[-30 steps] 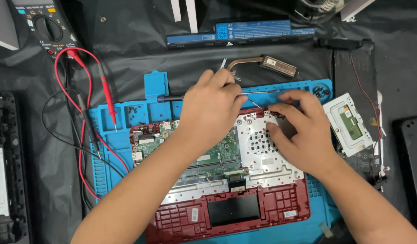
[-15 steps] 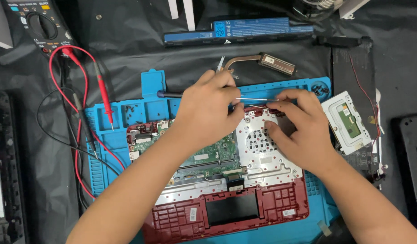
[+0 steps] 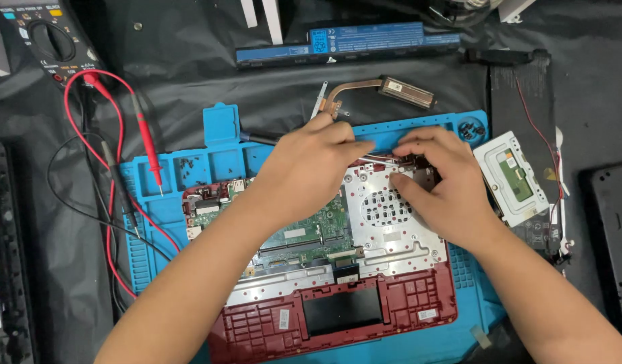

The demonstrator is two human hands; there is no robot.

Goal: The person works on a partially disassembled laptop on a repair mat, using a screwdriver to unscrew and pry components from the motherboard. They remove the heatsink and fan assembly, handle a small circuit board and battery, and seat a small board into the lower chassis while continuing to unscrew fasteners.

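Observation:
An opened red laptop base (image 3: 338, 320) lies on a blue work mat (image 3: 156, 222), with its green circuit board (image 3: 304, 232) and a silver perforated metal plate (image 3: 392, 216) exposed. My left hand (image 3: 311, 168) is shut on a screwdriver (image 3: 258, 138). Its black handle sticks out to the left, and the thin shaft runs right toward the laptop's far right corner. My right hand (image 3: 439, 189) rests on the plate there, fingertips pinched at the shaft's tip. What lies under the fingertips is hidden.
A multimeter (image 3: 44, 37) sits at the far left, its red probe (image 3: 145, 138) and leads trailing across the mat. A long black-and-blue battery (image 3: 344, 42) and a copper heat pipe (image 3: 385, 87) lie behind. To the right are a touchpad board (image 3: 513, 176) and a black panel (image 3: 611, 229).
Both hands stay at the laptop's far edge with the screwdriver between them. Only the view has drifted slightly.

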